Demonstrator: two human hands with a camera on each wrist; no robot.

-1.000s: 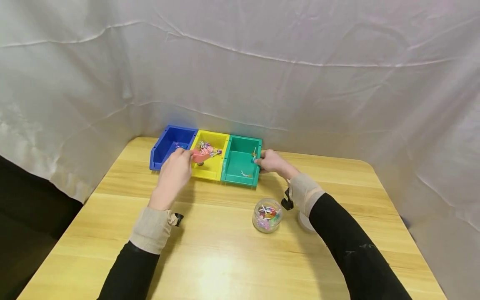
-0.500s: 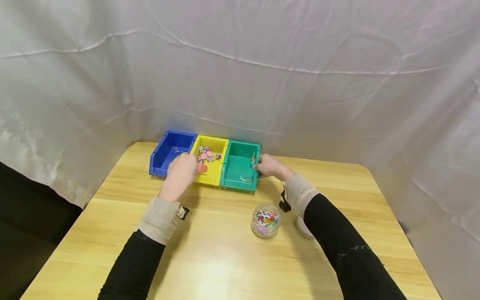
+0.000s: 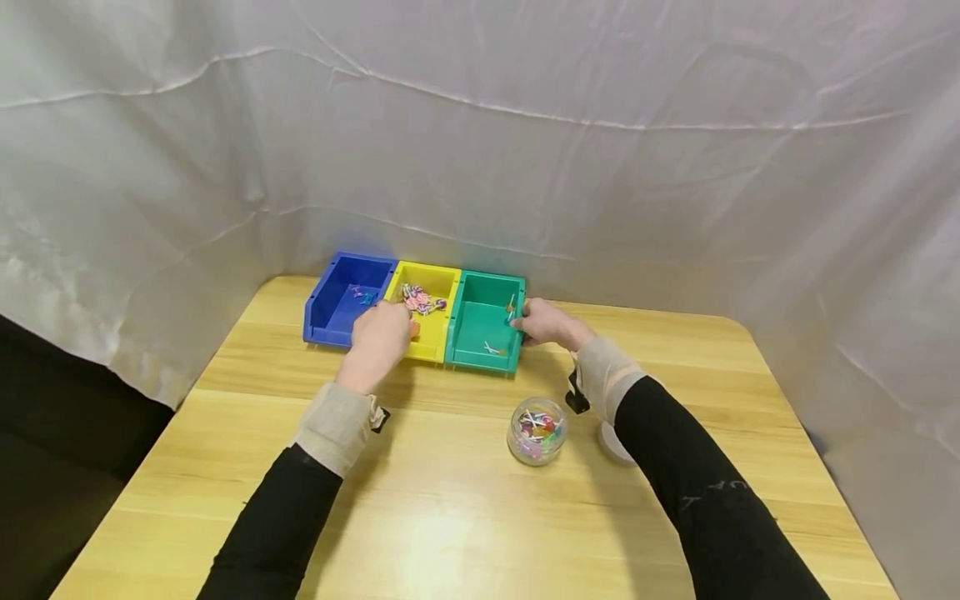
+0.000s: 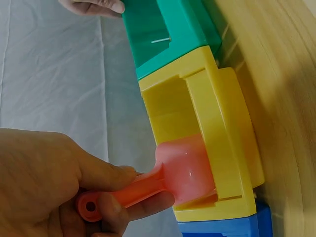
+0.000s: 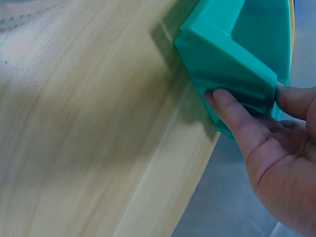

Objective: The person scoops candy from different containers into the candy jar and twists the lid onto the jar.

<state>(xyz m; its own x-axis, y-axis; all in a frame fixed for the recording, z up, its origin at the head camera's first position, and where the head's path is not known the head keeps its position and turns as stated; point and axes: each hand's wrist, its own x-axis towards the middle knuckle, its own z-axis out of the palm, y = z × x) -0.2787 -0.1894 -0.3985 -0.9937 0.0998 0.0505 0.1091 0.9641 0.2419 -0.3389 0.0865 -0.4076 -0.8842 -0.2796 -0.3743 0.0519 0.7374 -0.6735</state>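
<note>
My left hand (image 3: 377,340) pinches the handle of a coral-pink scoop (image 4: 185,168). The scoop's bowl is down inside the front part of the yellow bin (image 3: 426,350), and whatever it holds is hidden. Small lollipops (image 3: 422,300) with swirled heads lie in a pile behind it in the same bin. On the right, my right hand (image 3: 551,323) grips the side wall of the green bin (image 3: 478,325), thumb at the rim and fingers against the outside. A few lollipops (image 3: 495,349) with white sticks lie in the green bin.
A blue bin (image 3: 330,310) with a few small blue and purple pieces adjoins the yellow one on the left. Nearer on the wooden table (image 3: 442,517) stands a clear jar (image 3: 536,431) of mixed lollipops. A pale round lid (image 3: 613,443) lies partly behind my right forearm.
My left hand has moved right, taking the scoop from beside the lollipop pile toward the yellow bin's front. My right hand stays on the green bin. The head view shifts slightly.
</note>
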